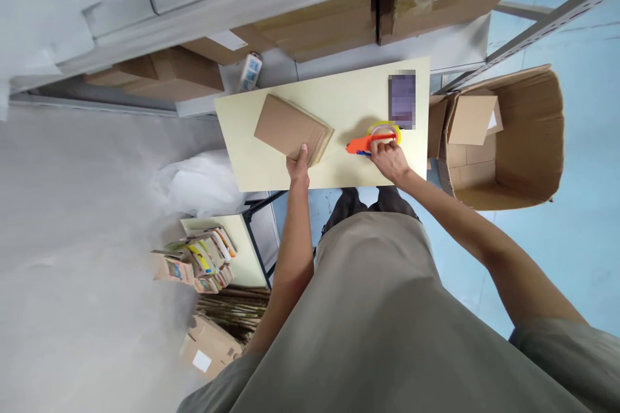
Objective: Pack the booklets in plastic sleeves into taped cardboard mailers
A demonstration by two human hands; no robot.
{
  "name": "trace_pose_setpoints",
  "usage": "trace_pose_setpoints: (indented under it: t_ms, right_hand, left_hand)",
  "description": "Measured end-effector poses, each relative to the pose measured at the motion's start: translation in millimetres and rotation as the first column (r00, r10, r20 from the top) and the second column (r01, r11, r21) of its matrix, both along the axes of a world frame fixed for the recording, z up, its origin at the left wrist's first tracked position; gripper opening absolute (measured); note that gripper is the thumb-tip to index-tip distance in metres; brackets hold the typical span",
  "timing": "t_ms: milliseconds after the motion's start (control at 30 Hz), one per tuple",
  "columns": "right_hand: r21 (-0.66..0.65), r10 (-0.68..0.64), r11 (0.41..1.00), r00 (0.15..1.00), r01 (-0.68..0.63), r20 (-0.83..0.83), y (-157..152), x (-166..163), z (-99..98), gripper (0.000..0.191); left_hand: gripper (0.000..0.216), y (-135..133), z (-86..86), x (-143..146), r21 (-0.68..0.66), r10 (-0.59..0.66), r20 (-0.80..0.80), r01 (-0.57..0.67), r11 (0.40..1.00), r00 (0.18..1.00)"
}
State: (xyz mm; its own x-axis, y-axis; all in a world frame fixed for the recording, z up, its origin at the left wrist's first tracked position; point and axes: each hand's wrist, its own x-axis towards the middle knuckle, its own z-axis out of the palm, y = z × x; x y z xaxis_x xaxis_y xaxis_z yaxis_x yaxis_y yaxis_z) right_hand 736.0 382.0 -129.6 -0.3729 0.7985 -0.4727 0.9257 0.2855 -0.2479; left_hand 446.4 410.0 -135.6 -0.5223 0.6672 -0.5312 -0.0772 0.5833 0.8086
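My left hand (299,166) grips the near corner of a flat brown cardboard box (289,127), thumb on top and the other fingers hidden beneath. The box lies at an angle over the pale yellow table (349,87). To its right, my right hand (388,160) is closed around an orange tape dispenser (359,144), which carries a roll of tape with a yellow rim. The dispenser's narrow front points left, toward the box, with a gap between the two. Just beyond the roll lies a dark flat object (402,100), blurred out by pixels.
A large open carton (530,135) with cardboard pieces inside stands right of the table. Closed boxes (320,22) line the shelf behind, near a white power strip (250,71). Books (206,258) are stacked at lower left, beside a white plastic bag (201,181).
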Motion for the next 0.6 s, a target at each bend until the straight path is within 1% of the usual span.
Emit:
trace_pose_setpoints:
  t_ms: [133, 233, 333, 400, 500, 567, 600]
  right_hand:
    - [0.067, 0.0, 0.998, 0.998, 0.004, -0.059, 61.5, -30.1, -10.3, 0.047]
    - [0.082, 0.022, 0.996, 0.997, -0.016, -0.07, 87.1, -45.6, -16.0, 0.051]
    - [0.092, 0.057, 0.995, 0.996, -0.05, -0.072, 93.1, -44.7, -18.2, 0.054]
    - [0.1, 0.097, 0.991, 0.993, -0.091, -0.063, 91.5, -38.4, -17.9, 0.054]
    - [0.105, 0.172, 0.981, 0.983, -0.164, -0.07, 87.3, -30.9, -15.9, 0.054]
    - [0.08, 0.219, 0.974, 0.97, -0.212, -0.101, 84.0, -32.5, -13.8, 0.056]
    - [0.057, 0.235, 0.972, 0.964, -0.229, -0.125, 82.0, -36.1, -12.4, 0.056]
  left_hand:
    - [0.057, 0.3, -2.2, -1.4, -0.005, 0.007, 0.009, -0.007, 1.0, 1.0]
    - [0.059, 1.2, -2.6, -1.6, 0.007, 0.014, 0.019, -0.015, 1.0, 1.0]
    - [0.062, 3.5, 2.6, -5.2, 0.005, -0.018, 0.016, 0.017, 1.0, 1.0]
    - [0.061, 5.9, 10.7, -12.6, -0.008, -0.061, 0.027, 0.061, 0.998, 0.998]
    - [0.058, 11.1, 27.9, -33.1, -0.066, -0.156, 0.077, 0.161, 0.985, 0.985]
    - [0.065, 16.7, 39.9, -51.0, -0.106, -0.221, 0.105, 0.231, 0.967, 0.97]
    - [0.073, 20.7, 45.1, -60.3, -0.112, -0.251, 0.096, 0.261, 0.959, 0.963]
